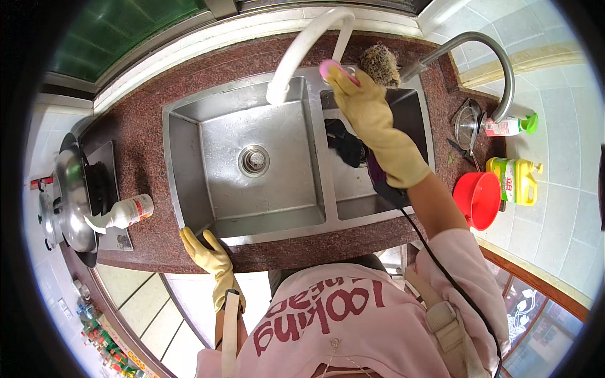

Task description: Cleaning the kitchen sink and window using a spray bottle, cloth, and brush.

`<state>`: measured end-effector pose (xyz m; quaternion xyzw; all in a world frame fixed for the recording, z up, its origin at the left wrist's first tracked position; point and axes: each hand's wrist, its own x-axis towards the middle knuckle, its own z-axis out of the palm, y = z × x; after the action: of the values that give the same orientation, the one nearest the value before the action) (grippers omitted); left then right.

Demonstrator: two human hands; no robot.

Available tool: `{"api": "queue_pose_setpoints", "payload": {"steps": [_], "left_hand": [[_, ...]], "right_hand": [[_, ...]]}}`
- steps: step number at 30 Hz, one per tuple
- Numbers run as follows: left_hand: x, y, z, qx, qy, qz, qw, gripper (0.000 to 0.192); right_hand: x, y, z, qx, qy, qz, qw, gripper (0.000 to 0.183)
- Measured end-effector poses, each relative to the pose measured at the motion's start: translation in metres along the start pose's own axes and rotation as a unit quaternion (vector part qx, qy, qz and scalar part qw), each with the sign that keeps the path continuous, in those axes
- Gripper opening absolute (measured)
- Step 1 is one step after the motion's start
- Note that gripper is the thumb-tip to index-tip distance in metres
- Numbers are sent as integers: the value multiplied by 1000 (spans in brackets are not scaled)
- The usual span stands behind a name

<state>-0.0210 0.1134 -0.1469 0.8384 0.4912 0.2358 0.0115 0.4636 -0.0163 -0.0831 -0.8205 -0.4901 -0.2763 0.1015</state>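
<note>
My right hand [352, 92], in a yellow rubber glove, grips a pink sponge or cloth [329, 67] at the base of the white faucet [302, 45], on the back rim of the double stainless-steel sink [332, 189]. My left hand [205, 248], gloved likewise, rests with fingers spread on the sink's front left corner and holds nothing. A drain strainer [255, 160] sits in the left basin. Dark cloth-like items [347, 144] lie in the right basin, partly hidden under my right forearm. A brown fibrous scrubber [379, 65] stands just right of my right hand.
A white spray bottle [132, 211] lies on the left counter near a metal wok [75, 198]. At right are a curved metal spout [501, 52], a mesh strainer [466, 127], a red plastic pot [478, 201], a yellow jug [523, 182] and a green-topped bottle [505, 126].
</note>
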Motion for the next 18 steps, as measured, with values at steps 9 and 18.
{"api": "queue_pose_setpoints", "payload": {"steps": [9, 18], "left_hand": [[1, 4, -3, 8, -15, -16, 1000, 55], [4, 7, -5, 39, -27, -18, 999, 55]], "right_hand": [[29, -1, -26, -98, -97, -135, 981, 39], [-13, 13, -40, 199, 66, 79, 975, 49]]}}
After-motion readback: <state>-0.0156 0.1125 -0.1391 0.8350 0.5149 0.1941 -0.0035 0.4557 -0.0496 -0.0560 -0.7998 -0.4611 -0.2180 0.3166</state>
